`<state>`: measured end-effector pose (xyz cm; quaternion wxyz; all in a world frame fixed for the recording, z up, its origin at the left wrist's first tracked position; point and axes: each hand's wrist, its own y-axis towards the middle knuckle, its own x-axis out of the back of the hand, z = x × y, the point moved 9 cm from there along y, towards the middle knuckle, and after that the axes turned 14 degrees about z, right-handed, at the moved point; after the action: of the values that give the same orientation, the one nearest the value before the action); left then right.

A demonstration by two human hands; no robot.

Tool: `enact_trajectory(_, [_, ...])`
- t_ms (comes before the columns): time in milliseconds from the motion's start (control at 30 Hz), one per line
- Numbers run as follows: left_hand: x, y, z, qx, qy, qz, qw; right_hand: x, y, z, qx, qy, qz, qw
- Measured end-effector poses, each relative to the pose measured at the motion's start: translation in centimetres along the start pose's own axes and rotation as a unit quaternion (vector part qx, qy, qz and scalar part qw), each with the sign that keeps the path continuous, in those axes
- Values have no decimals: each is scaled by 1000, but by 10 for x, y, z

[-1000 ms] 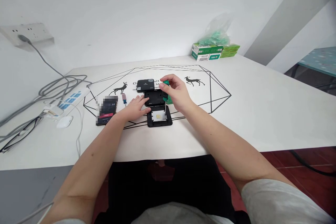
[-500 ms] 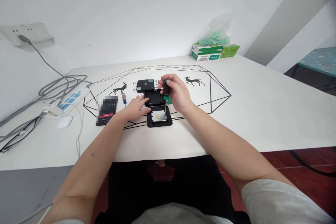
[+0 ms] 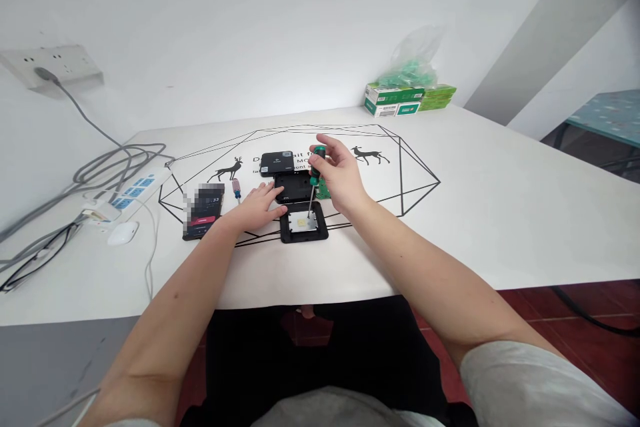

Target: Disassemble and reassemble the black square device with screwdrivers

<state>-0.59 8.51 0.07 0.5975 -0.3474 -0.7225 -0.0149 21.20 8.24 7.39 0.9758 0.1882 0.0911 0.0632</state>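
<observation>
Head view: right hand [image 3: 340,177] has its grip closed around a green-and-black-handled screwdriver [image 3: 315,167], held near upright and leaning slightly, thin metal shaft pointing down into the square black plastic frame with a pale inner plate [image 3: 303,221]. Tip sits over the plate's upper right area; contact can't be confirmed at this size. Index finger is lifted off the handle top, the other fingers wrap it.

Left hand [image 3: 257,205] lies flat on the white bench [image 3: 500,200], fingers spread, fingertips touching the frame's left edge and the lower edge of the black rectangular housing [image 3: 294,185] just behind the frame. Grip is open and holds nothing, just pressing down.

Frame sits bench centre, near the front edge, inside the black line drawing with deer. Behind the housing: a second flat black box with a label [image 3: 277,163], touching or nearly so. A green circuit board [image 3: 323,191] peeks out under the right hand.

Left of the left hand: a small red-and-blue-handled screwdriver [image 3: 237,188] lying flat, then a dark phone-like device with a lit screen [image 3: 203,211]. Far left: white power strip [image 3: 131,192] with grey cables, small white puck [image 3: 123,232]. Back right: green-and-white cartons [image 3: 407,99] under a clear plastic bag [image 3: 415,57].
</observation>
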Motion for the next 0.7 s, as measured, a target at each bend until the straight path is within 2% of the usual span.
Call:
enact_trajectory(100, [-1,0,2,0,-9,-1,1000,12,1,-3,9,9,-40,999])
enact_trajectory(200, [3,-3,0,-6,-32,-32,999,19,1,-2,29,19,-69,997])
enact_trajectory(333, [14,-9,-19,-80,-39,-89,992,21,0,-6,41,46,-101,993])
enact_trajectory(467, [20,-13,-35,-144,-20,-127,981,16,0,-11,42,42,-89,994])
enact_trajectory(567, [27,-15,-36,-156,-7,-171,973,12,1,-15,37,30,-72,996])
enact_trajectory(700, [34,-18,-33,-157,-2,-212,964,13,1,-20,24,39,-84,995])
